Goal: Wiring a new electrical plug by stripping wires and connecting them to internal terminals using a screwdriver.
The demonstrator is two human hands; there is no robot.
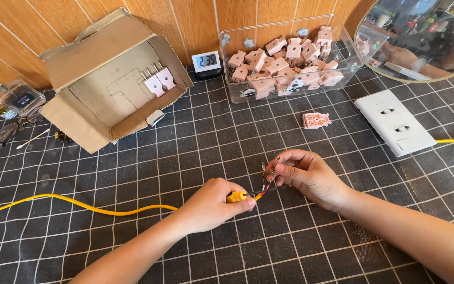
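Observation:
My left hand (211, 206) grips the end of a yellow cable (80, 204) that trails off to the left across the mat. Thin stripped wires stick out of the cable's end toward my right hand (307, 176). The right hand's fingertips pinch small metal plug prongs (269, 169) at those wire ends. Both hands hover just above the black grid-patterned mat (195, 158), near its middle. A single pink plug (316, 120) lies on the mat beyond my right hand.
An open cardboard box (112, 79) with two pink plugs stands at the back left. A clear bin (290, 58) full of pink plugs, a small digital clock (206, 61), a white wall socket (395, 122), a mirror (421, 37), glasses (11, 129) and a small bottle (14, 100) surround the mat.

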